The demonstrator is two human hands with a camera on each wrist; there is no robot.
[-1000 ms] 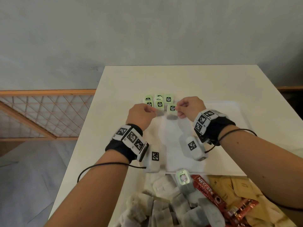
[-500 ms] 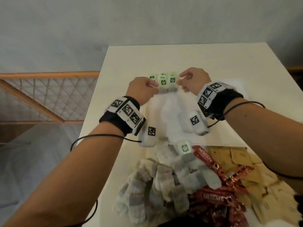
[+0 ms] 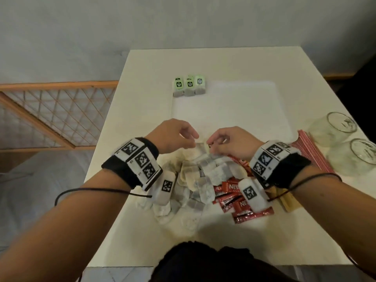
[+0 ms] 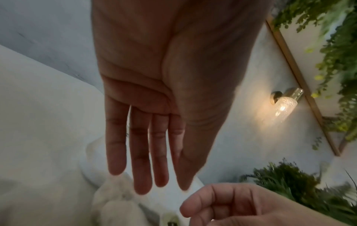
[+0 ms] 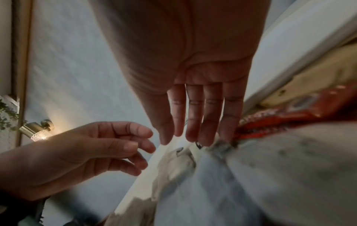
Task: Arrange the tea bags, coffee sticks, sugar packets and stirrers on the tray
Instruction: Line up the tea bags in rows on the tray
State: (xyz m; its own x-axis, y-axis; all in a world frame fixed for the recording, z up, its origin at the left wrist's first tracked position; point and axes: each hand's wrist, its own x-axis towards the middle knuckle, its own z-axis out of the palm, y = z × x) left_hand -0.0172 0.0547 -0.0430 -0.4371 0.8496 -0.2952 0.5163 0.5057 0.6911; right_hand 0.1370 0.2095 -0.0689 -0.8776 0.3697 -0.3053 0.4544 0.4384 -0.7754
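Note:
Three green-tagged tea bags (image 3: 189, 86) lie in a row at the far left corner of the white tray (image 3: 234, 110). A loose pile of tea bags (image 3: 203, 174) lies in front of the tray. Red coffee sticks (image 3: 234, 196) and brown sugar packets (image 3: 289, 200) lie to its right. Red stirrers (image 3: 311, 151) lie beside the tray's right edge. My left hand (image 3: 191, 139) hovers over the pile's far end with relaxed fingers, holding nothing (image 4: 162, 185). My right hand (image 3: 211, 142) faces it, with its fingertips (image 5: 203, 140) touching the top tea bags.
Two clear glasses (image 3: 341, 125) (image 3: 358, 157) stand at the table's right edge, close to the stirrers. A wooden lattice railing (image 3: 50, 115) runs left of the table. A grey wall stands behind the table. My dark-clothed body (image 3: 203, 263) meets the front edge.
Both hands let go of the tea bags at the tray's far left corner and drew back toward me, over the pile. The three tea bags stay there in a row.

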